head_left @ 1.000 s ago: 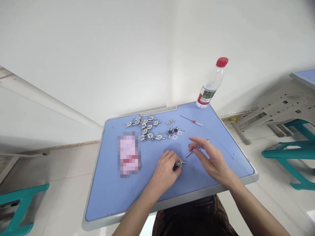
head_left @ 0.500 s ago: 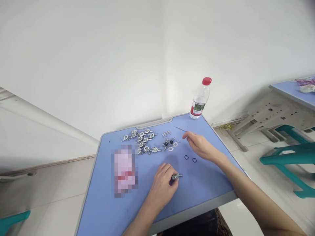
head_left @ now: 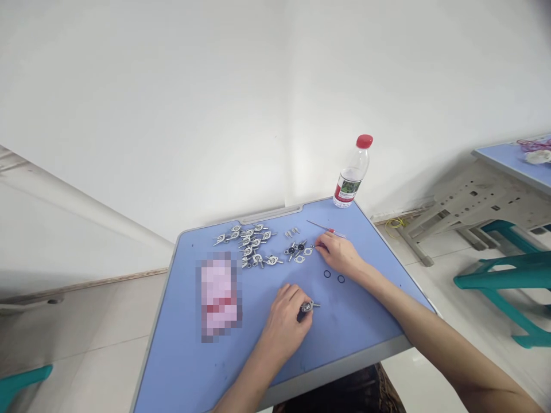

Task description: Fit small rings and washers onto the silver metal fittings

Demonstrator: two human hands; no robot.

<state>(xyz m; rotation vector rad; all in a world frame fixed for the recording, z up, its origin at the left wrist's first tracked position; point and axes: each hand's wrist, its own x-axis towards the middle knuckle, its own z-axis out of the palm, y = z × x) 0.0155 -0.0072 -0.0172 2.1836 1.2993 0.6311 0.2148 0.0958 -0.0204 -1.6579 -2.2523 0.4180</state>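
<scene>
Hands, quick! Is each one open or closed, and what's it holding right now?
Left hand: closed, holding a small metal part.
Right hand: near the flat metal plates; can't tell if it's gripping anything.

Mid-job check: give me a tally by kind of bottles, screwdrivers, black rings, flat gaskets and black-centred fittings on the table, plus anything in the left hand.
Bottle: 1
Screwdriver: 1
Black rings: 2
Flat gaskets: 2
Black-centred fittings: 2
Metal fitting in the left hand: 1
Total: 9
</scene>
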